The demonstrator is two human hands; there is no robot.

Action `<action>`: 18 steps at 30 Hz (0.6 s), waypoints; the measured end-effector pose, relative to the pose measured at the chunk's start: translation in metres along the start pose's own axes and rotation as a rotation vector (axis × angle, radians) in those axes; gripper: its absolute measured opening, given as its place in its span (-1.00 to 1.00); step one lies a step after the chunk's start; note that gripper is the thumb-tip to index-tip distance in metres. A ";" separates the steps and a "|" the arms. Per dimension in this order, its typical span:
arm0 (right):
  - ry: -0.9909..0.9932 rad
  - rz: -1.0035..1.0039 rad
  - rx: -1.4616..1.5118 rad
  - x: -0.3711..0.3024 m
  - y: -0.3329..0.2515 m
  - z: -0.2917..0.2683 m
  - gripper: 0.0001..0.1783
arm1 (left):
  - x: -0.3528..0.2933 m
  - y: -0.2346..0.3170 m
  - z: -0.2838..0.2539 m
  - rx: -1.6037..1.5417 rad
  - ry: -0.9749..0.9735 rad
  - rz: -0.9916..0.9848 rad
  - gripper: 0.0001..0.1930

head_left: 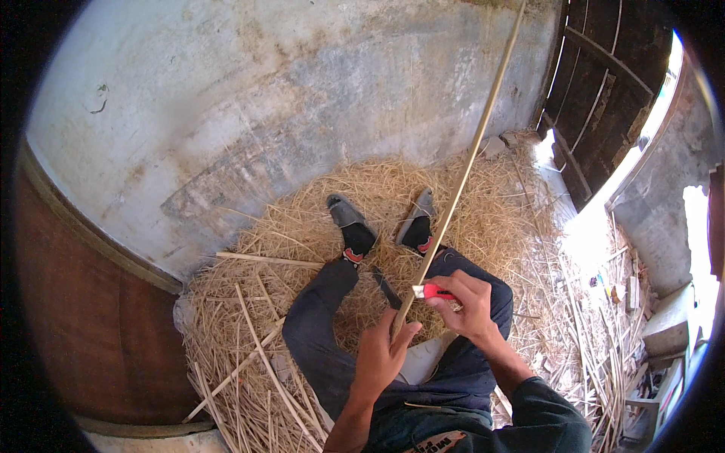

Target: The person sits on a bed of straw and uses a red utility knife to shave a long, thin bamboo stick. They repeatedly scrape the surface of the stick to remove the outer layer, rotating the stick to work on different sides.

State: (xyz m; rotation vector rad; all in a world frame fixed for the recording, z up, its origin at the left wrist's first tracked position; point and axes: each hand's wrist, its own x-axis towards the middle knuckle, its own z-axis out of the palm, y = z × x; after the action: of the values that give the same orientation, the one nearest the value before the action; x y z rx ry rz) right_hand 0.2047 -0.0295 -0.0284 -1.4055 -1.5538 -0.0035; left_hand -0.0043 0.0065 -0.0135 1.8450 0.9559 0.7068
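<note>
A long strip [472,155] of pale, wood-like material is held aslant, running from the lower centre of the frame to the top edge, right of centre. Its lower end is gripped by the left hand [380,356], with the fingers clamped around it. A small red tool [438,291] with a whitish tip is held in the right hand [470,306], its fingers closed on the handle; the tip is placed at the strip, just above the left hand. A dark, narrow object [386,287] is seen beside the left hand; whether it is held cannot be told. The floor around the grey shoes [349,211] is covered by straw-like shavings [302,211], and loose sticks [253,325] are scattered at lower left.
</note>
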 end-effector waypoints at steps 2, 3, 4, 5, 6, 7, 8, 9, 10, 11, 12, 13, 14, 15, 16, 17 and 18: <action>-0.012 -0.045 -0.010 -0.001 -0.005 0.002 -0.65 | 0.005 0.008 0.000 0.012 0.037 0.013 -0.57; -0.013 -0.060 -0.013 -0.002 -0.006 0.003 -0.64 | 0.007 0.010 0.001 0.018 0.056 0.019 -0.56; -0.014 -0.074 -0.016 -0.002 -0.008 0.004 -0.64 | 0.008 0.012 0.002 0.007 0.084 0.032 -0.55; -0.015 -0.088 -0.019 -0.002 -0.009 0.004 -0.63 | 0.009 0.014 0.005 -0.005 0.111 0.044 -0.55; -0.018 -0.098 -0.021 -0.002 -0.011 0.005 -0.62 | 0.010 0.015 0.006 -0.015 0.140 0.056 -0.54; -0.020 -0.108 -0.022 -0.001 -0.013 0.005 -0.61 | 0.011 0.017 0.007 0.008 0.147 0.051 -0.55; -0.023 -0.117 -0.024 0.000 -0.015 0.005 -0.60 | 0.011 0.018 0.007 0.032 0.153 0.045 -0.55; -0.023 -0.119 -0.032 0.000 -0.016 0.005 -0.60 | 0.011 0.019 0.007 0.054 0.159 0.040 -0.56; -0.023 -0.122 -0.039 0.001 -0.016 0.005 -0.60 | 0.011 0.018 0.008 0.071 0.175 0.043 -0.54; -0.023 -0.124 -0.047 0.002 -0.017 0.005 -0.60 | 0.012 0.015 0.010 0.088 0.191 0.045 -0.52; -0.022 -0.123 -0.059 0.003 -0.017 0.004 -0.60 | 0.012 0.013 0.011 0.105 0.206 0.049 -0.50; -0.021 -0.123 -0.070 0.004 -0.017 0.004 -0.59 | 0.010 0.011 0.011 0.154 0.204 0.026 -0.50; -0.019 -0.122 -0.081 0.004 -0.017 0.004 -0.59 | 0.009 0.010 0.010 0.204 0.203 0.003 -0.50; -0.003 -0.102 -0.081 0.006 -0.016 0.003 -0.59 | 0.008 0.009 0.010 0.252 0.202 -0.019 -0.50; 0.013 -0.082 -0.080 0.008 -0.014 0.001 -0.58 | 0.007 0.008 0.010 0.222 0.207 -0.012 -0.50; 0.029 -0.063 -0.079 0.010 -0.013 0.000 -0.58 | 0.006 0.008 0.010 0.191 0.213 -0.004 -0.50; 0.025 -0.072 -0.096 0.011 -0.012 -0.001 -0.58 | 0.005 0.008 0.010 0.162 0.216 0.002 -0.50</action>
State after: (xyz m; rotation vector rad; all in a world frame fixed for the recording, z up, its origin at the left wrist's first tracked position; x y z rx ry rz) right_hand 0.1980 -0.0257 -0.0141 -1.4178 -1.6008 -0.1396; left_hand 0.0086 0.0042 -0.0103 1.9376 1.1800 0.8647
